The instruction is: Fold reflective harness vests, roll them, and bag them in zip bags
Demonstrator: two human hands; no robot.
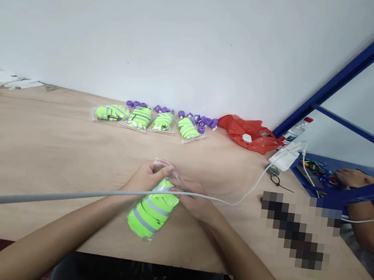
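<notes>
A clear plastic bag (152, 211) with a folded lime-yellow strap with grey stripes inside is held over the front middle of the table. My left hand (143, 178) pinches the bag's top edge from the left. On the right, my right hand (196, 198) grips the same bag near its top, fingers curled against the plastic. The bag tilts, its lower end toward the table's front edge. A white cable (97, 196) passes across the view in front of the bag and my hands.
Several bagged lime straps (140, 118) and purple rolls (195, 118) line the wall. A red plastic bag (250, 133), bottle (296, 130) and white power strip (284, 157) stand right of them. Another person's hand (352, 178) is beyond the blue frame. Papers (5, 80) lie far left.
</notes>
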